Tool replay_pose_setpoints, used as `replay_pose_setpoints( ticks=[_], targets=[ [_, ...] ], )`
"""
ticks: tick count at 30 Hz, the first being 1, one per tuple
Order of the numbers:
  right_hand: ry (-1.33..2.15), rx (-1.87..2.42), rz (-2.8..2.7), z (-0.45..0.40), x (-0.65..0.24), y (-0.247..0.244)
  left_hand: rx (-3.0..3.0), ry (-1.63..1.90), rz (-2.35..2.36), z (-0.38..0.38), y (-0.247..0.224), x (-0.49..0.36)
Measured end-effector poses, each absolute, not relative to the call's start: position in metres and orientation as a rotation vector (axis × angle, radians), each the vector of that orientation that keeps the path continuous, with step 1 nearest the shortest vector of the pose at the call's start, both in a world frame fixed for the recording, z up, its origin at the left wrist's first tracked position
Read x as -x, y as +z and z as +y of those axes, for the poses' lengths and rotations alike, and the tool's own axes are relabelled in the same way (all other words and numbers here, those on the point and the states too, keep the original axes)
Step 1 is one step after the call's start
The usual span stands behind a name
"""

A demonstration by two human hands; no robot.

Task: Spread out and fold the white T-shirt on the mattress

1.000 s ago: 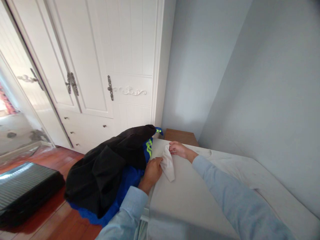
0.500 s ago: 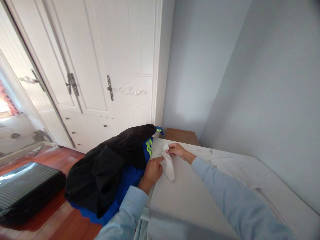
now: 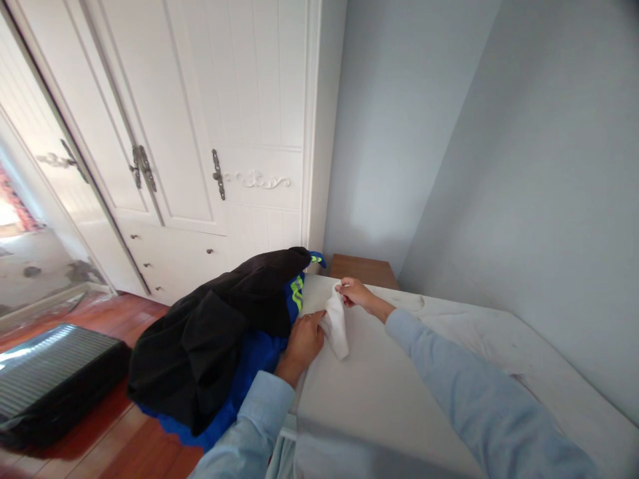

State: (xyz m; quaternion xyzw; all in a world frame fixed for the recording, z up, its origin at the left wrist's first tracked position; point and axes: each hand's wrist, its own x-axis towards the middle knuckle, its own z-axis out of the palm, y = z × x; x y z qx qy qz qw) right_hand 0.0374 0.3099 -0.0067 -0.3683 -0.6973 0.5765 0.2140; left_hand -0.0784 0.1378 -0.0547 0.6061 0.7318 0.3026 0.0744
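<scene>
A small white sock (image 3: pixel 337 332) lies slanted on the pale mattress (image 3: pixel 379 392), close to its left edge. My right hand (image 3: pixel 355 293) pinches the sock's upper end and lifts it a little. Against the sock's left side, my left hand (image 3: pixel 304 340) is closed, with thumb and forefinger gripping its edge. Just left of that hand is a heap of clothing: a black garment (image 3: pixel 214 332) on top of a blue one (image 3: pixel 262 359) with yellow-green stripes.
A white wardrobe (image 3: pixel 259 100) with dark handles stands behind the clothes. In the corner past the mattress is a brown wooden nightstand (image 3: pixel 364 267). On the reddish wooden floor at left lies a ribbed dark suitcase (image 3: pixel 60 379). Grey wall (image 3: pixel 549 166) borders the right side.
My right hand has moved slightly up and right, pulling the sock's upper end with it. The sock looks straighter and more stretched. My left hand has stayed nearly in place.
</scene>
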Motion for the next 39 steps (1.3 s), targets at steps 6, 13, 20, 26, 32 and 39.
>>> replay_pose_setpoints(
  ticks=[6, 13, 20, 26, 32, 39],
  targets=[
    [1.598, 0.974, -1.926, 0.313, -0.042, 0.003, -1.825, 0.892, 2.210, 0.139, -0.057, 0.079],
    [1.605, 1.001, -1.864, 0.314, -0.043, 0.000, -1.751, 0.972, 2.179, 0.140, -0.055, 0.080],
    [1.527, 0.963, -1.894, 0.320, -0.043, 0.004, -1.743, 0.957, 2.199, 0.140, -0.055, 0.078],
    [1.573, 0.947, -1.923, 0.316, -0.048, 0.012, -1.818, 0.966, 2.153, 0.140, -0.057, 0.080],
    [1.497, 1.001, -2.005, 0.321, -0.050, 0.012, -1.879, 0.882, 2.162, 0.138, -0.057, 0.079],
    [1.607, 1.070, -2.071, 0.322, -0.058, 0.014, -1.904, 0.851, 2.191, 0.138, -0.057, 0.077]
  ],
)
